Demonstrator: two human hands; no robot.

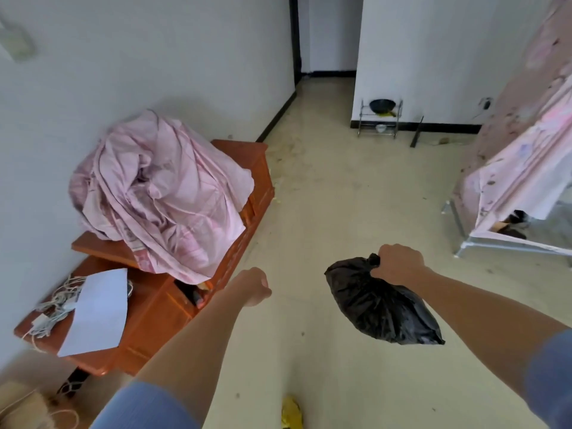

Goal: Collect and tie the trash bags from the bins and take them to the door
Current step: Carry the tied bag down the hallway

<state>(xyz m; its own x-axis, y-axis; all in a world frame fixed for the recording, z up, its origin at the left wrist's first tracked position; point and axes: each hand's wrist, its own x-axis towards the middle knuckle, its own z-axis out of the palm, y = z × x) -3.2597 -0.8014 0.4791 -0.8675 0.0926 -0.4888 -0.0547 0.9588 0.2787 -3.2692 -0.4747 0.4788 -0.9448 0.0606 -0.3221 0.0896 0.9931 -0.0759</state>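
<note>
In mid-room, above bare floor, the person's right hand [399,261] is clenched around the knotted neck of a full black trash bag [382,305], hanging free. The left hand [255,286] is loosely fisted, empty. Carrying seems underway; next, walk toward the hallway opening [325,57] ahead.

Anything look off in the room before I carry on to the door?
The black trash bag looks intact. Oddities: a pink quilt heaped on the wooden cabinet, and scattered debris on the floor near it.
</note>
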